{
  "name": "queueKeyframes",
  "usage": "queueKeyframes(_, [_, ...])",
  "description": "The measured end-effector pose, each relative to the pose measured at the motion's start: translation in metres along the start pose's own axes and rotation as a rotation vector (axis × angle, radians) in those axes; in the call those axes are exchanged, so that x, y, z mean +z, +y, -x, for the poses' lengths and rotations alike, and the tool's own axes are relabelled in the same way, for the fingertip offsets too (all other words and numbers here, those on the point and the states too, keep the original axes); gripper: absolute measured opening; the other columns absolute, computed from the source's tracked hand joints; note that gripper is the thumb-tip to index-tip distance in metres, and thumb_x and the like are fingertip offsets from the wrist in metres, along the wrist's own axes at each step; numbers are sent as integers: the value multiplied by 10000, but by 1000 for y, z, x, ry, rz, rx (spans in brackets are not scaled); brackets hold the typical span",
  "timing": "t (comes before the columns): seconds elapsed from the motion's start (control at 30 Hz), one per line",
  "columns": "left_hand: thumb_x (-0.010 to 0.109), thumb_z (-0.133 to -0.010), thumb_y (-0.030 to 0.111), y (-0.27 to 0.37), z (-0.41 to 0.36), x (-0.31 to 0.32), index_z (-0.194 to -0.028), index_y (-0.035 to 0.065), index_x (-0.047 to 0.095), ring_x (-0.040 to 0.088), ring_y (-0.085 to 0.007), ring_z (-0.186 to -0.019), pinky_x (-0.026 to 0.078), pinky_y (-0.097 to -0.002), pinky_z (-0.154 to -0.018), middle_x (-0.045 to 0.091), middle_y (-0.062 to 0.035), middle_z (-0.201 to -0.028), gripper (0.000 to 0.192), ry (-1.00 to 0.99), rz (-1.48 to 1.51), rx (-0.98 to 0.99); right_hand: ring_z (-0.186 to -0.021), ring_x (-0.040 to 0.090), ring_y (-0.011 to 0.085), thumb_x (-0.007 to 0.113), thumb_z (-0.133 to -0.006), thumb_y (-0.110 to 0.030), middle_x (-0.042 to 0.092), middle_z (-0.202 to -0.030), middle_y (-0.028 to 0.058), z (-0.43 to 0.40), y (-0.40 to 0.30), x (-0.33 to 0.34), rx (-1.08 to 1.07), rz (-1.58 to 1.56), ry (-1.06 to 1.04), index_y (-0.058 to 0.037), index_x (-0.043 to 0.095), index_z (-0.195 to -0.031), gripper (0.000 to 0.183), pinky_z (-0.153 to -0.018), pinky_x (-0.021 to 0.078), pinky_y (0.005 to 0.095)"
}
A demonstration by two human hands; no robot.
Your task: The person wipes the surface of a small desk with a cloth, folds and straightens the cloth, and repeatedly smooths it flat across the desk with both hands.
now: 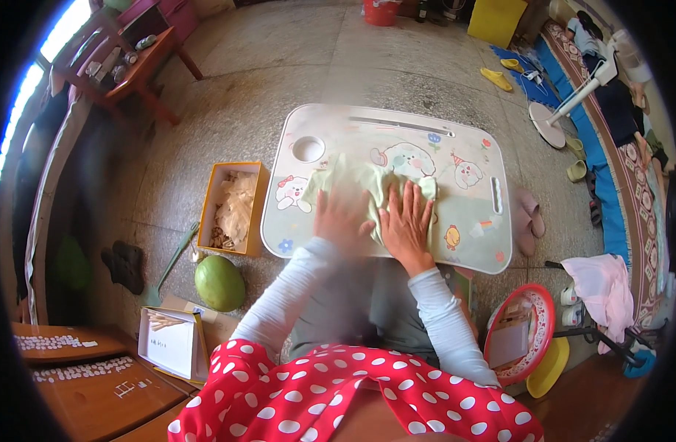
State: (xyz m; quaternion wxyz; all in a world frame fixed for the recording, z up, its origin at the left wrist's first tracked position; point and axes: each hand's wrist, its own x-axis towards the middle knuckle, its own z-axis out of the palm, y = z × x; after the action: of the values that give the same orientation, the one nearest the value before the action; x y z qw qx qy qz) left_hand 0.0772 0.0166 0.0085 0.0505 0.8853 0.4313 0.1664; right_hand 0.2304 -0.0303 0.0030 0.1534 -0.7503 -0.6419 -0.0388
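Before me stands a small lap table (470, 210) printed with cartoon animals and flowers. A crumpled pale green cloth (371, 179) lies across its middle. My left hand (341, 215) rests over the cloth's left part with fingers spread; a blur in the picture partly hides it. On the cloth's right part my right hand (407, 218) is laid flat, palm down, fingers apart. Neither hand is closed around the cloth. A round cup recess (309, 149) sits at the table's upper left, and a long slot (401, 126) runs along its far edge.
Left of the table are an open box (236, 207) of translucent wrappers, a green melon (219, 283) and a white box (169, 342) with wooden sticks. At right are a red-rimmed basin (542, 331) and a white standing fan (548, 124). People lie on a long seat (625, 166).
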Motion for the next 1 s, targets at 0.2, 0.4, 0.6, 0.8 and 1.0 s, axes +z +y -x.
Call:
queueKeyframes(0.2, [442,-859,368,-67,-47,-1,-1352,176,359,188,-312,-1353,121,-564,-1072,217,-130,-1460,536,-58,-118,-44,-1275,284,398,426,-887,-315,326,-1355,254,-69,-31,33,-148,-17,130,-27,409,-1274,482,-1010,214,614])
queueKeyframes(0.4, [430,-835,287,-121,-96,7,-1374,199,321,210,-315,-1347,121,-565,-1073,220,-126,-1461,558,-2,-183,-107,-1277,282,368,412,-889,-309,352,-1356,192,-140,-64,56,-191,-26,186,-34,390,-1305,499,-1007,228,612])
queueKeyframes(0.6, [416,-766,233,-146,-137,8,-1374,179,330,222,-295,-1346,137,-546,-1083,264,-87,-1449,617,-38,-141,-147,-1232,350,311,433,-881,-308,432,-1288,143,-195,-65,81,-279,17,280,-60,484,-1224,426,-1014,240,563])
queueKeyframes(0.8, [421,-791,248,-147,-143,8,-1390,192,301,213,-255,-1356,145,-499,-1099,249,-60,-1463,614,-84,-141,-199,-1193,383,263,482,-852,-292,477,-1212,100,-203,-65,79,-257,-14,141,-71,541,-1138,366,-1028,243,501])
queueKeyframes(1.0, [455,-831,339,-147,-119,12,-1402,247,264,156,-241,-1374,131,-512,-1097,172,-31,-1490,609,-129,-176,-257,-1367,151,271,387,-898,-353,249,-1449,116,-181,-78,33,-203,-43,-259,-65,269,-1390,582,-1103,74,486])
